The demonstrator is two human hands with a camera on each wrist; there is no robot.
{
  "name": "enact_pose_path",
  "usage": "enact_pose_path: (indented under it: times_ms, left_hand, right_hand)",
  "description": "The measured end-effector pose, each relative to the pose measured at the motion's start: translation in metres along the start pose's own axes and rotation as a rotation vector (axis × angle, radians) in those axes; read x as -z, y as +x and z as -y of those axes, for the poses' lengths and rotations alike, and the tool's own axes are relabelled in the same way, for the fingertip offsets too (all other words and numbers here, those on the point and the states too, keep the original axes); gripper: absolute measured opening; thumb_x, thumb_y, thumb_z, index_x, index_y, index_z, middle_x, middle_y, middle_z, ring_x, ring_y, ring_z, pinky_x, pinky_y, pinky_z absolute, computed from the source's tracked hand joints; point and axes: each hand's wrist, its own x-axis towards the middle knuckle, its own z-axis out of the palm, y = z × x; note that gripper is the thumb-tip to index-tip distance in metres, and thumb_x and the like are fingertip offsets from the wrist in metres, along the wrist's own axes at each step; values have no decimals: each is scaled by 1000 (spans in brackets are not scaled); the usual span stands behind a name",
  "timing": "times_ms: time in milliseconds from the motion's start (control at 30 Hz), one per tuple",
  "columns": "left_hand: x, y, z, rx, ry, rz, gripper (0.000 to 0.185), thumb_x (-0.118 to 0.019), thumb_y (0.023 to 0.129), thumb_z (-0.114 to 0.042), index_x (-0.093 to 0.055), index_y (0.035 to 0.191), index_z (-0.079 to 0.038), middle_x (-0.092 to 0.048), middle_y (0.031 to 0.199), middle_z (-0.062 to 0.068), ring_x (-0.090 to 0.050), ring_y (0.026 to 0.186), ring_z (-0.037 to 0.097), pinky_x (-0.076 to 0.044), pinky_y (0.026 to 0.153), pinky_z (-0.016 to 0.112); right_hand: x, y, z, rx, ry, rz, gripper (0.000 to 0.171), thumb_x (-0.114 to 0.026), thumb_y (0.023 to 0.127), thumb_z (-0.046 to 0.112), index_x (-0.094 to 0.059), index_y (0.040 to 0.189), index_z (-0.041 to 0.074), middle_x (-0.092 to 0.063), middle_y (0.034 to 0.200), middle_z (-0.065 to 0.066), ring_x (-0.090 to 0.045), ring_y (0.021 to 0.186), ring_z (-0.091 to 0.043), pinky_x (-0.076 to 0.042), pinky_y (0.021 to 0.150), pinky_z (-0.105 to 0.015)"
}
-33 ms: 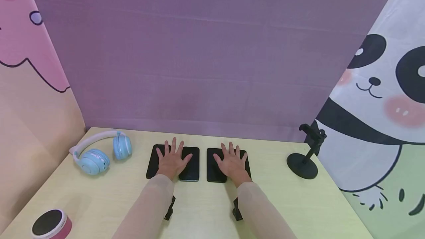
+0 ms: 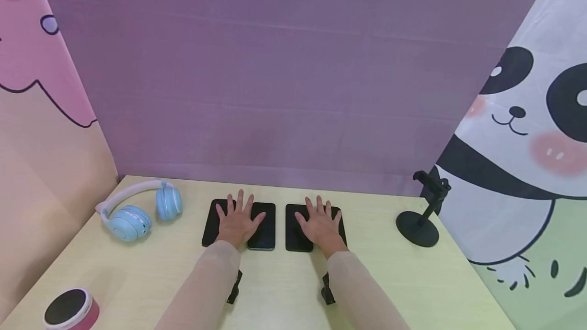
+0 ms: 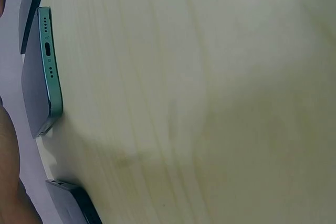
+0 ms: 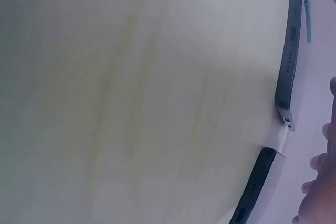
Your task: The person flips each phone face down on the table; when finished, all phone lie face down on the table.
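Note:
My left hand [image 2: 236, 225] is spread flat, palm down, over a pair of black-screened phones. One phone [image 2: 211, 229] shows on its left; the other phone [image 2: 262, 236], with a green edge [image 3: 51, 72] in the left wrist view, shows on its right. Fingers fanned, my right hand [image 2: 322, 227] lies over a second pair: a left phone [image 2: 295, 233] and a right phone [image 2: 342, 231], partly covered. In the right wrist view, a dark phone edge [image 4: 290, 51] and another phone [image 4: 254, 190] appear below the fingers. Whether either palm touches the screens, I cannot tell.
Blue and white headphones [image 2: 130, 222] lie at the table's left back. A pink round speaker-like object [image 2: 73, 309] stands front left. At right stands a black stand [image 2: 418, 228] with a round base. A purple cloth [image 2: 275, 90] hangs behind the pale wooden table [image 2: 279, 289].

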Motion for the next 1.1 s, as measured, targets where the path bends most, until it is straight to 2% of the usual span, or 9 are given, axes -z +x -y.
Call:
enact_pose_path:
  times_ms: [133,233,300,533,733,800,967,1100]
  left_hand:
    - [-1,0,-1,-6,4,-4,73,-25,88,-63,-15,146,-20,0,149,11,4,132,38,4,97,61]
    - [-1,1,-10,-30,2,-20,71,-25,89,-62,-15,146,-20,-1,149,12,1,132,38,-1,98,60]
    - [-2,2,-20,-61,7,-29,71,-24,89,-62,-14,146,-21,-2,149,11,-1,132,37,-5,100,58]
    - [-3,-1,-65,-199,-112,-10,68,-31,91,-57,-14,146,-19,-8,148,14,-8,132,37,-15,102,51]
    - [-10,-2,-92,-308,-105,-49,64,-39,93,-47,-22,144,-14,-31,137,14,-34,121,31,-34,95,40]
    - [-14,-4,-102,-324,-138,-59,62,-45,93,-42,-26,143,-11,-37,132,13,-39,117,27,-38,91,36]
    - [-23,-12,-130,-335,-282,-29,59,-55,90,-33,-34,138,-8,-44,121,13,-47,108,23,-42,87,30]
    - [-30,-17,-149,-300,-367,23,57,-57,89,-32,-37,136,-9,-46,119,14,-51,105,23,-44,84,31]
  right_hand:
    - [2,-2,0,-5,-4,13,68,-19,90,62,-13,146,25,-7,149,-12,-6,132,-36,-5,97,-62]
    - [7,-3,-3,-9,28,8,68,-21,91,61,-13,146,23,-7,148,-13,-6,132,-37,-7,98,-61]
    - [12,-5,-8,-12,65,-2,67,-23,91,59,-14,146,21,-8,148,-15,-7,132,-38,-9,97,-61]
    - [22,-13,-37,-52,212,-14,67,-28,93,54,-17,145,13,-17,143,-22,-21,125,-44,-22,93,-61]
    - [26,-23,-62,-75,336,9,67,-33,94,47,-18,143,4,-28,133,-31,-30,117,-51,-29,90,-60]
    - [26,-28,-70,-72,360,22,65,-35,95,43,-19,142,1,-30,130,-34,-32,115,-51,-29,90,-59]
    - [21,-38,-85,-53,420,46,59,-39,95,33,-23,138,-5,-40,121,-35,-37,113,-48,-30,91,-56]
    - [19,-41,-89,-36,466,52,57,-43,94,28,-27,136,-8,-51,109,-29,-47,104,-42,-37,86,-52]
